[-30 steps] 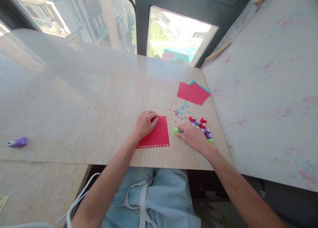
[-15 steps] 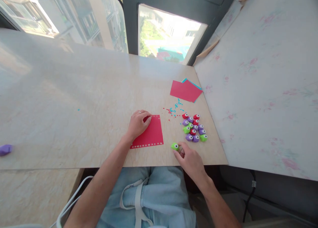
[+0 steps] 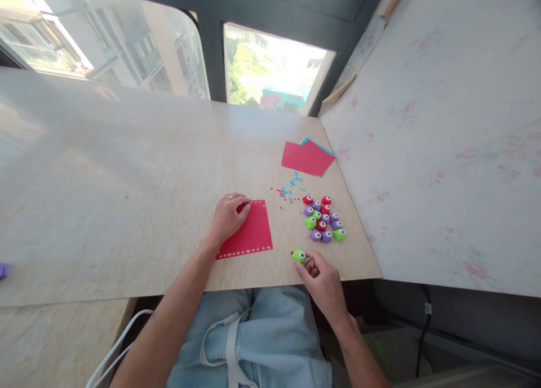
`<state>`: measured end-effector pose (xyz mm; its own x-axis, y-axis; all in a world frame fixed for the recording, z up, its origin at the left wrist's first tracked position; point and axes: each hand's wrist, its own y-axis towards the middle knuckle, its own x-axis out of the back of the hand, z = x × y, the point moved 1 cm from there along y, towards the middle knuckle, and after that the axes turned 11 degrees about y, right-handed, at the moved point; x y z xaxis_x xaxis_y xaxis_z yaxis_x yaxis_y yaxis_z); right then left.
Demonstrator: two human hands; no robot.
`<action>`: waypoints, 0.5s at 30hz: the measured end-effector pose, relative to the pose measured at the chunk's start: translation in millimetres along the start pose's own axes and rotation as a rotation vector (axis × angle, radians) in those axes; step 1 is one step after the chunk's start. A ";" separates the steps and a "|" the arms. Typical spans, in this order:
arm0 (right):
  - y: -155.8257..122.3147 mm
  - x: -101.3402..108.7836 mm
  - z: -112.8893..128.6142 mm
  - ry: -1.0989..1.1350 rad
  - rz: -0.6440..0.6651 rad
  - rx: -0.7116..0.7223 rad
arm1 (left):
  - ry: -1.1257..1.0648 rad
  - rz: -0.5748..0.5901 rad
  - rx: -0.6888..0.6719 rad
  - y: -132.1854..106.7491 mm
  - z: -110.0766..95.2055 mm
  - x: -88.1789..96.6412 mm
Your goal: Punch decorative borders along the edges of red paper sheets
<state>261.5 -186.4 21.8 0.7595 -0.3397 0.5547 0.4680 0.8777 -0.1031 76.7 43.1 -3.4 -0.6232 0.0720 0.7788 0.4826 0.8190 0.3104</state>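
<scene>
My left hand (image 3: 228, 215) lies on the upper left corner of a red paper sheet (image 3: 251, 235) on the marble table (image 3: 127, 208), fingers bent and pressing it down. The sheet has a row of small punched holes along its near edge. My right hand (image 3: 322, 278) is at the table's near edge, fingers closed round a small green paper punch (image 3: 299, 256) held just right of the sheet. A cluster of several red, purple and green punches (image 3: 322, 219) sits to the right of the sheet.
Red and blue paper sheets (image 3: 307, 157) lie stacked at the far right, with blue and red punched confetti (image 3: 289, 188) scattered in front of them. A purple punch (image 3: 3, 270) lies at the far left edge. A stained white wall panel (image 3: 443, 140) borders the table's right side.
My right hand took a green punch from beside the cluster and drew it back to the near edge. My left hand stayed on the red sheet. The camera view shifted right.
</scene>
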 end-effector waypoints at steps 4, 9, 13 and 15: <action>-1.7 5.1 3.4 0.033 -0.019 -0.005 | 0.005 -0.008 -0.001 -0.3 0.2 0.2; 2.2 -6.2 21.2 0.124 -0.019 0.051 | 0.004 -0.010 0.004 -2.3 -1.9 1.3; 12.6 -27.5 51.7 0.219 0.051 0.137 | 0.002 -0.007 0.015 -2.8 -2.8 1.5; 20.6 -40.0 71.4 0.257 0.101 0.193 | -0.004 -0.014 0.012 -3.3 -2.7 1.6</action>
<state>208.5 -130.6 56.5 0.8983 -0.3005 0.3206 0.3093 0.9507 0.0246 75.8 39.0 -1.7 -0.6321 0.0627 0.7724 0.4663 0.8269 0.3144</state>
